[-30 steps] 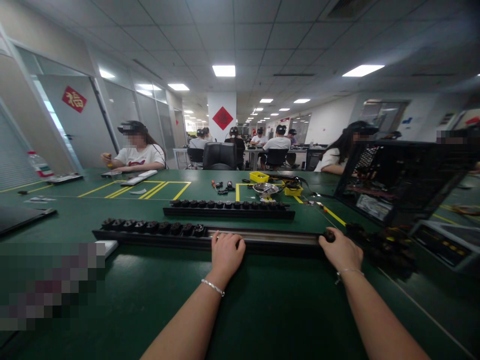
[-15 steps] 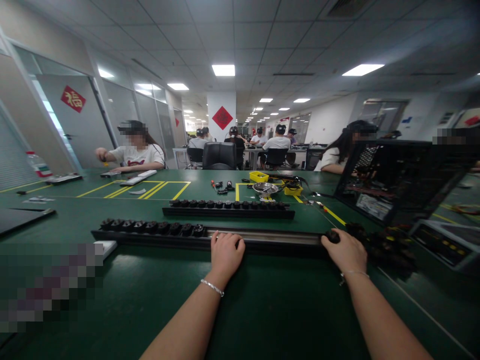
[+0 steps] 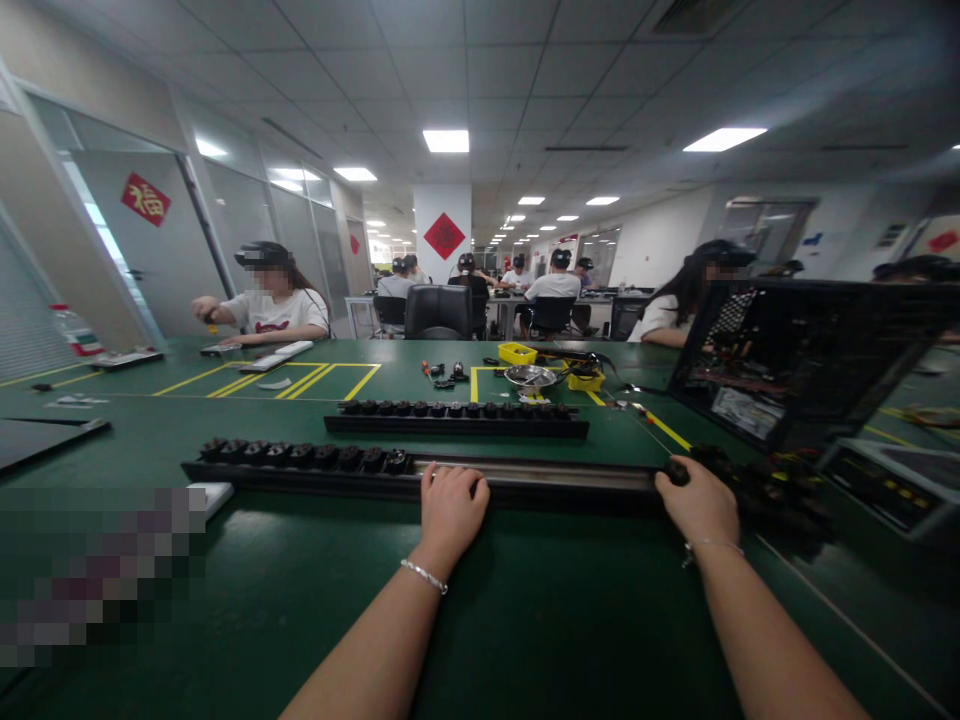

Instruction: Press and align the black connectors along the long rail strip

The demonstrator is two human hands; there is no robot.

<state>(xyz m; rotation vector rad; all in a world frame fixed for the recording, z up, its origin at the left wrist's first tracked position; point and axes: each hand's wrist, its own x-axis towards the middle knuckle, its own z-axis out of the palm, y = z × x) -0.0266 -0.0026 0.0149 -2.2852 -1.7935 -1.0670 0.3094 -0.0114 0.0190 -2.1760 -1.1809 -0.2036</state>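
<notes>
On the green table [image 3: 525, 620], near its front edge, lies a long black rail [image 3: 540, 482]. Its left part holds a row of black sockets [image 3: 300, 454]; the rest of its channel shows bare metal. The left hand [image 3: 450, 508] rests palm down on the middle of the rail, fingers curled over its near edge, pressing rather than gripping. The right hand [image 3: 701, 505] sits at the rail's right end, fingers bent around a small black socket [image 3: 677, 471] that touches the end of the rail; how firmly it is pinched cannot be told. Just right of that hand lies a heap of loose black sockets [image 3: 772, 490].

Behind the rail, toward the table's middle, a second black rail [image 3: 456, 418] is filled with sockets from end to end. Farther back stand a yellow tray [image 3: 517, 353], contents too small to tell, and a metal bowl [image 3: 531, 376]. An open black computer case [image 3: 810, 360] stands near the right edge. People sit along the far edge.
</notes>
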